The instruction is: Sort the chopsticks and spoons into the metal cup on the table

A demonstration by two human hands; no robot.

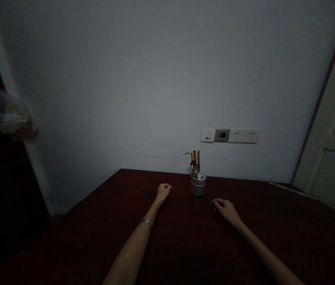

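Observation:
A grey textured utensil holder [197, 188] stands upright on the dark red table near the wall. Wooden chopsticks [198, 158], dark-bowled spoons [193, 163] and a white ceramic spoon with a blue mark [201, 176] stick up out of it. To its left, my left hand [164, 191] rests on the tabletop, fingers loosely curled in with nothing visible in them. A silvery bracelet [147, 222] circles that wrist. My right hand [226, 209] lies to the holder's right and a bit nearer to me, fingers also bent loosely inward and holding nothing. Neither hand touches the holder.
The dark red table [185, 245] meets a pale wall [155, 79] at its far edge. A row of sockets and switches [229, 135] is mounted above the holder. On the left a plastic bag [13, 114] hangs; a white panelled door [334, 158] is at the right.

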